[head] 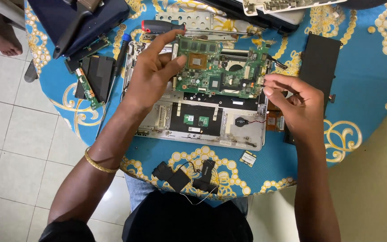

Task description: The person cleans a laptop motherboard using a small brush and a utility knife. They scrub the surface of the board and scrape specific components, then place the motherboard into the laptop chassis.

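A green laptop motherboard is held above an opened silver laptop base on the round table. My left hand grips the board's left edge, thumb on top near a brown chip. My right hand pinches the board's right edge with fingertips. Below the board, the base shows small green modules and a round coin cell with a red wire.
The table wears a blue cloth with yellow patterns. On it lie a black battery, a red-handled screwdriver, a blue-handled screwdriver, a narrow green board, black speakers with wires and a small card.
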